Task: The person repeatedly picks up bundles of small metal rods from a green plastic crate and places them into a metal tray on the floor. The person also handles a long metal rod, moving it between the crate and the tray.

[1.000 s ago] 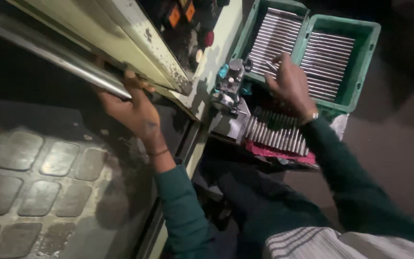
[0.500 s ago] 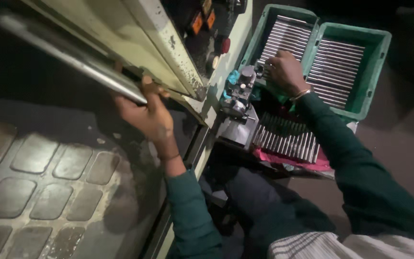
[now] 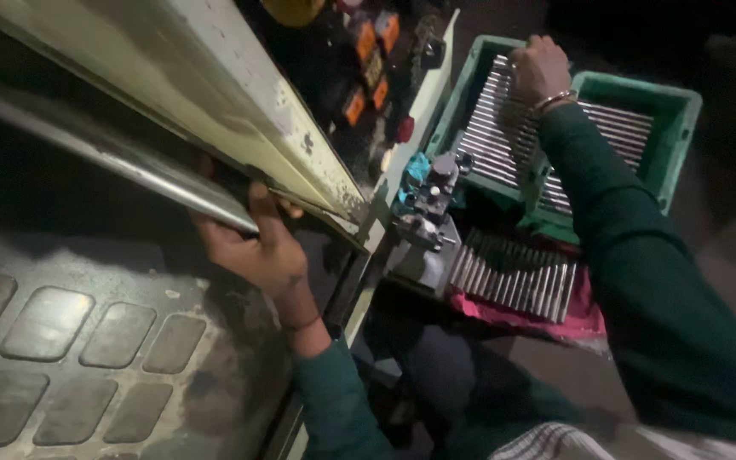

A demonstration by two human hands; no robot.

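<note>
Since the earlier frame, right hand [image 3: 538,68] has moved from the clamp fixture [image 3: 423,213] up to the metal rods [image 3: 491,128] in the green crate [image 3: 675,145], fingers curled on them; whether clenched cannot be told. Left hand [image 3: 257,251] keeps its fingers grasping the steel bar [image 3: 129,162] under the cream machine cover [image 3: 215,94].
</note>
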